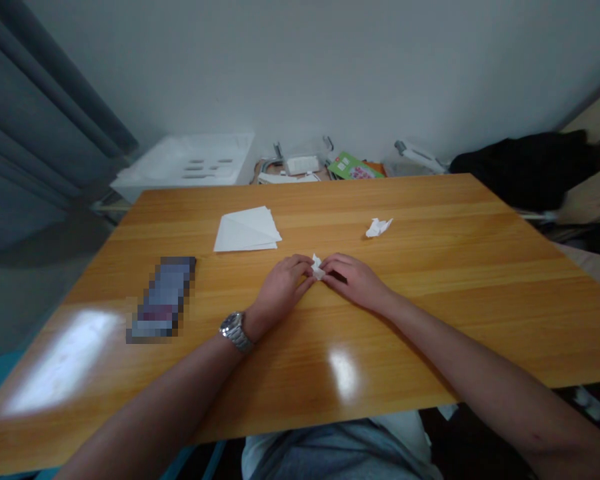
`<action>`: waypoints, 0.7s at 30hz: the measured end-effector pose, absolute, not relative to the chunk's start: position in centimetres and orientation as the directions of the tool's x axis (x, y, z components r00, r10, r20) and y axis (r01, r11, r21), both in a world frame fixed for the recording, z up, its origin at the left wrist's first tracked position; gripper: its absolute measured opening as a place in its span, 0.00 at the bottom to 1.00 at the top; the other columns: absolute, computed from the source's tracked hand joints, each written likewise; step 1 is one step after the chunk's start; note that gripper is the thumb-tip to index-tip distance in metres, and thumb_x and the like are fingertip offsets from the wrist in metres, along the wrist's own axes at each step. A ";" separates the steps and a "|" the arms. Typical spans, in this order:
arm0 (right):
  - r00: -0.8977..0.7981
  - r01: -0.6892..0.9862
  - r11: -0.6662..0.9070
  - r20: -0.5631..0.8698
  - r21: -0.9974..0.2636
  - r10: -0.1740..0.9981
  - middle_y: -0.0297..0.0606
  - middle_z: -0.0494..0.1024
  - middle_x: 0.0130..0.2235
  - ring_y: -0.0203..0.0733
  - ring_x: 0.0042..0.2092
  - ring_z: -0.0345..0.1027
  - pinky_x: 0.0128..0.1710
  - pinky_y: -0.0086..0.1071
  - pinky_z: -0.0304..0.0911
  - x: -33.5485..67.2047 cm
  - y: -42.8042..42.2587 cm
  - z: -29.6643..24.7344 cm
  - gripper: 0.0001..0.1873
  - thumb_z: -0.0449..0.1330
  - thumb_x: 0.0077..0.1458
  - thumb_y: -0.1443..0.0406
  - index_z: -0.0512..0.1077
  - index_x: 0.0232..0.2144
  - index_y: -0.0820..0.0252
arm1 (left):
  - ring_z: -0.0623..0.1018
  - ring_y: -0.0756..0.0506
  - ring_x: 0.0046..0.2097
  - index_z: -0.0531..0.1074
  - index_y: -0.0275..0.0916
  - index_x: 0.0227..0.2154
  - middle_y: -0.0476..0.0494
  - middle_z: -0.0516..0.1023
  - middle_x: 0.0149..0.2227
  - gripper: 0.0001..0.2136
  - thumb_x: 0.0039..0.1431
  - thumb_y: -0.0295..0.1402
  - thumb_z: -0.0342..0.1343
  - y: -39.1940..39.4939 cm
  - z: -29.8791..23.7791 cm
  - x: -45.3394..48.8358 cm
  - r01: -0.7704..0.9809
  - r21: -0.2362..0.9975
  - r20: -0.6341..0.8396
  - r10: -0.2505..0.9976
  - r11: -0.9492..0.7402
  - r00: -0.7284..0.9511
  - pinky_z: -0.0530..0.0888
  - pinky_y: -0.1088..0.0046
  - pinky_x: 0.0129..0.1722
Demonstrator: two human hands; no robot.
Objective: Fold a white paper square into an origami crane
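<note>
Between my two hands, over the middle of the wooden table, is a small piece of folded white paper. My left hand, with a metal watch on its wrist, pinches the paper's left side between thumb and fingers. From the other side, the fingertips of my right hand close on its right edge. Another folded white paper piece lies beyond my right hand. A few white paper sheets rest in a loose stack beyond my left hand.
A blurred-out phone lies on the table to the left. Behind the far edge are a white foam tray, a green book and assorted small items. A dark cloth lies at the back right. A grey curtain hangs on the left.
</note>
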State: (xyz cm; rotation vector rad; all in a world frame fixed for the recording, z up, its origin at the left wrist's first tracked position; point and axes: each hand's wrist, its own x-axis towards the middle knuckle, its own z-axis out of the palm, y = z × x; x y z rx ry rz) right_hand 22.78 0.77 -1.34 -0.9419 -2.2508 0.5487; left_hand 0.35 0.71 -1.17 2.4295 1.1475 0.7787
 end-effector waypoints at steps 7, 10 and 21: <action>-0.550 0.449 0.659 0.394 -0.604 0.736 0.43 0.78 0.45 0.45 0.47 0.72 0.50 0.40 0.68 22.9 0.8 -1.1 0.04 0.58 0.66 0.66 0.72 0.37 0.57 | 0.76 0.41 0.52 0.75 0.38 0.39 0.41 0.77 0.51 0.03 0.67 0.31 0.58 0.7 -0.9 0.3 0.592 0.524 0.331 0.787 -0.612 0.521 0.74 0.59 0.56; -0.547 0.447 0.654 0.392 -0.610 0.739 0.44 0.77 0.46 0.45 0.48 0.72 0.51 0.40 0.68 22.9 0.9 -1.1 0.05 0.58 0.66 0.66 0.72 0.36 0.58 | 0.76 0.41 0.52 0.75 0.38 0.38 0.41 0.76 0.51 0.03 0.66 0.31 0.58 0.8 -0.8 0.3 0.608 0.519 0.312 0.795 -0.601 0.520 0.74 0.59 0.56; -0.524 0.444 0.637 0.394 -0.630 0.755 0.44 0.77 0.44 0.45 0.47 0.72 0.48 0.40 0.68 22.7 1.0 -1.2 0.04 0.59 0.65 0.66 0.72 0.35 0.58 | 0.77 0.42 0.48 0.73 0.40 0.40 0.44 0.79 0.45 0.04 0.64 0.30 0.60 0.8 -0.9 0.5 0.618 0.570 0.287 0.836 -0.541 0.467 0.73 0.61 0.52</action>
